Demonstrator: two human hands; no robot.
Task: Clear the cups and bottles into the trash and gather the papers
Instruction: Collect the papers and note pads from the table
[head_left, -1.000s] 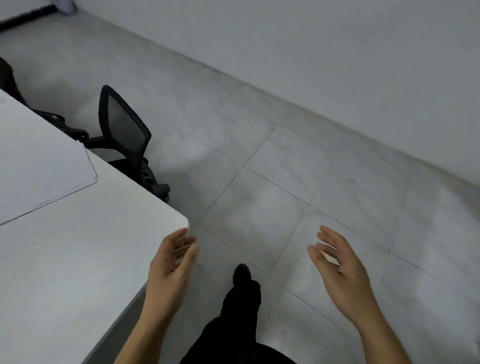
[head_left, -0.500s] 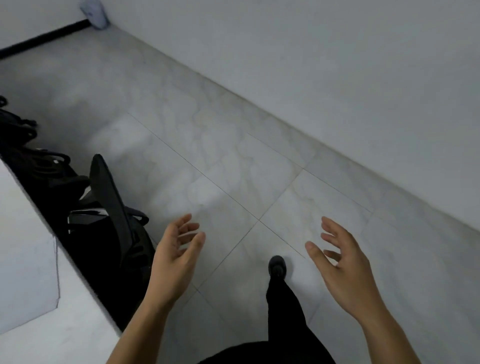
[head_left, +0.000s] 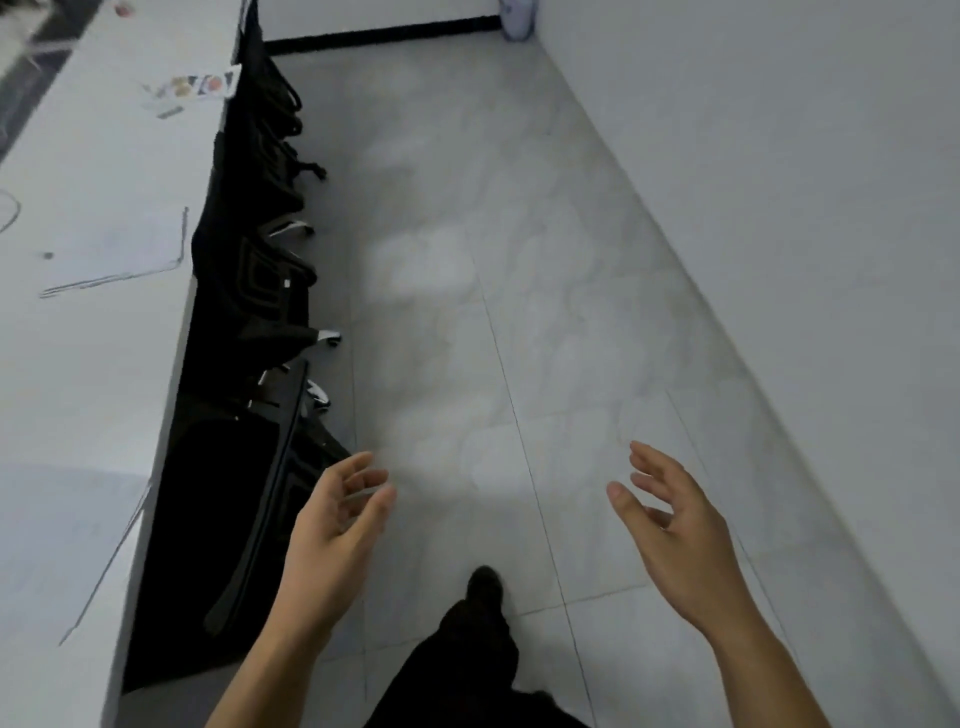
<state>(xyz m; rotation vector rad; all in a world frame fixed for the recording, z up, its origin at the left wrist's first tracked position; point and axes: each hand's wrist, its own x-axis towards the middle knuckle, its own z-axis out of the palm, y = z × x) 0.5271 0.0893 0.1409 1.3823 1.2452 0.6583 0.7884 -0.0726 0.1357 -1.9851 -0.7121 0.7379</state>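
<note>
The view has swung since half a second ago: the long white table (head_left: 93, 364) now runs far up the left side, showing much more of its top, and a whole row of black chairs (head_left: 260, 291) appears tucked against its edge where only one stood out before. Both hands remain raised and empty off the table's side, over the grey tiled floor (head_left: 467, 312). The left hand (head_left: 332, 540) hangs just beyond the nearest chair's back, its fingers (head_left: 358, 467) loosely spread and slightly bent, holding nothing. The right hand (head_left: 675, 540) is farther from the table, palm turned inward, fingers (head_left: 649, 462) apart and relaxed. The papers lie on the table, well apart from both hands: a white stack (head_left: 119, 254) near the table's chair-side edge, a colourful printed sheet (head_left: 200, 85) farther along that same edge, and another pale sheet (head_left: 62, 545) on the table's near end, closest to the left hand yet not touched. A dark shoe (head_left: 485, 582) is planted on the floor between the hands. A blurred white object (head_left: 517, 18) stands in the far corner beyond the table; what it is cannot be told.
</note>
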